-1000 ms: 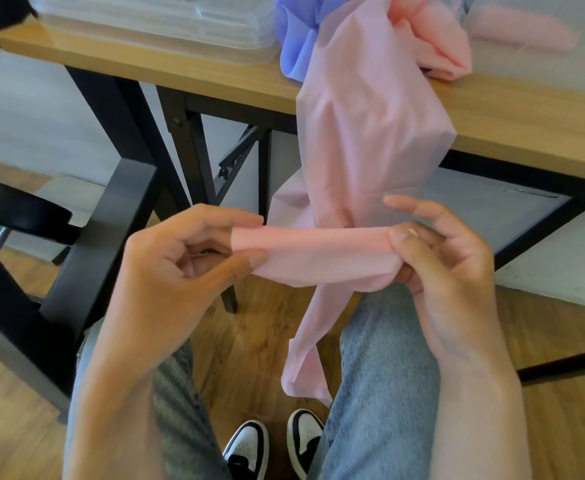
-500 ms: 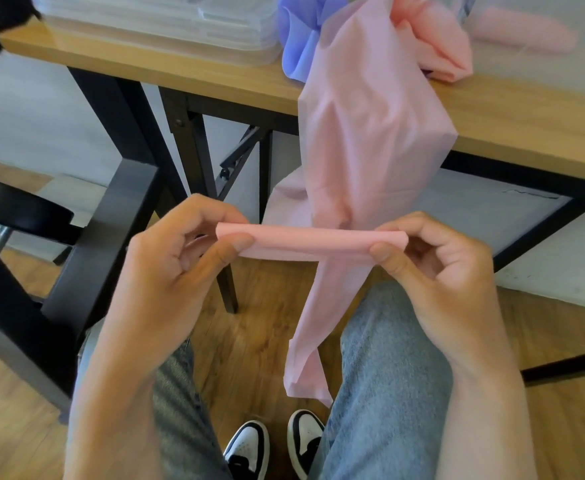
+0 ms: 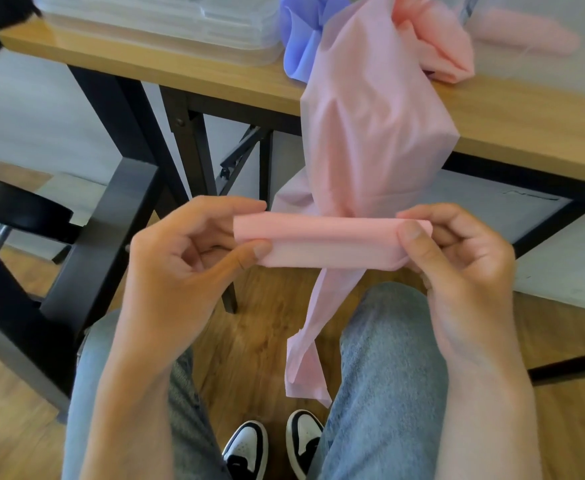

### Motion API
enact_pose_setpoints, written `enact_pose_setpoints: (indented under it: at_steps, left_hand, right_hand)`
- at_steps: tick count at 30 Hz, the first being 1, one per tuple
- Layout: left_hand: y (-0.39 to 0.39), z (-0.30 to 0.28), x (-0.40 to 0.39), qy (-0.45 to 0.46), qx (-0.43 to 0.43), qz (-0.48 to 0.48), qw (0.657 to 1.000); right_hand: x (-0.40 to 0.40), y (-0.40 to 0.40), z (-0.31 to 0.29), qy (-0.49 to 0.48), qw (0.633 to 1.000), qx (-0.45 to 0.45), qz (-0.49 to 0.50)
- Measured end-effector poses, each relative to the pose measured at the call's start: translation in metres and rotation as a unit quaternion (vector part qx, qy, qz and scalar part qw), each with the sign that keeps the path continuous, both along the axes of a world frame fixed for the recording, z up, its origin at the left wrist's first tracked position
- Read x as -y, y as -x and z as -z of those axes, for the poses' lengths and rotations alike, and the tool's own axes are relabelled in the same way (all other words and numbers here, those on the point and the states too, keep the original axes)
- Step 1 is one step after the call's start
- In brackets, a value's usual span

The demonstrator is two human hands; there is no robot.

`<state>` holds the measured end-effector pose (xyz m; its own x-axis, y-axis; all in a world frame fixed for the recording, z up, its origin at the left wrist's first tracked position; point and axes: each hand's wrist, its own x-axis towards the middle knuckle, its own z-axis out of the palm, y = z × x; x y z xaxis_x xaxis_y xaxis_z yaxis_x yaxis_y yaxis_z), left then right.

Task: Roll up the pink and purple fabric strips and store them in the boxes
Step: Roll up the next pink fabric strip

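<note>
A pink fabric strip (image 3: 370,126) hangs from the wooden table (image 3: 526,133) down over my lap. Its lower part is folded into a narrow flat roll (image 3: 329,242) held level between my hands. My left hand (image 3: 187,265) pinches the roll's left end between thumb and fingers. My right hand (image 3: 457,258) pinches the right end, thumb on top. A loose tail (image 3: 304,362) dangles below the roll between my knees. A purple strip (image 3: 301,46) lies bunched on the table beside more pink fabric (image 3: 443,46). Clear plastic boxes (image 3: 166,22) are stacked at the table's left.
A black chair (image 3: 86,244) stands to my left. Black table legs (image 3: 194,161) and cross braces run under the tabletop. A rolled pink piece (image 3: 526,39) shows through a clear box at the far right. The floor is wood.
The roll has been turned over once more between my fingers and sits a little higher; the dangling tail has shortened slightly.
</note>
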<state>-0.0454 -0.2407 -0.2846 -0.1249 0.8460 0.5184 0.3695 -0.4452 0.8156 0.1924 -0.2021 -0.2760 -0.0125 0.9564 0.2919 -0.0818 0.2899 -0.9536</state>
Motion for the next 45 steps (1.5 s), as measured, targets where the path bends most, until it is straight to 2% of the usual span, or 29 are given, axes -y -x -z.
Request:
enact_pose_setpoints:
  at_steps: [6, 9, 14, 19, 25, 34, 38, 45]
  left_hand:
    - [0.0016, -0.0018, 0.0016, 0.013, -0.013, -0.002, 1.0]
    - [0.0013, -0.0028, 0.0023, 0.017, -0.001, -0.011, 1.0]
    - [-0.0008, -0.0032, 0.0024, 0.015, 0.005, -0.017, 1.0]
    - [-0.0027, -0.0031, 0.0022, 0.014, 0.019, 0.007, 1.0]
    - [0.0006, -0.0045, 0.0039, 0.008, 0.037, 0.001, 0.999]
    - [-0.0016, -0.0036, 0.0035, -0.006, 0.077, 0.057, 0.995]
    - [-0.0024, -0.0022, 0.0015, -0.014, 0.061, 0.074, 0.995]
    - [-0.0046, -0.0036, 0.0008, -0.011, 0.063, 0.046, 0.997]
  right_hand:
    - [-0.0002, -0.0041, 0.0002, 0.05, 0.998, 0.011, -0.044]
    - [0.0022, -0.0041, -0.0022, 0.043, 0.996, 0.018, -0.077]
    - [0.004, -0.0054, -0.0037, -0.001, 0.998, 0.043, -0.041]
    - [0.0003, -0.003, 0.0023, -0.026, 0.998, 0.043, 0.038]
    - [0.002, -0.0033, 0.0002, -0.018, 0.999, 0.007, -0.045]
    - [0.0014, 0.0039, 0.001, 0.01, 0.999, 0.042, -0.018]
    - [0.0, 0.0026, 0.0043, 0.024, 0.998, 0.053, -0.025]
    - [-0.0008, 0.0032, 0.0059, 0.025, 0.998, -0.013, -0.057]
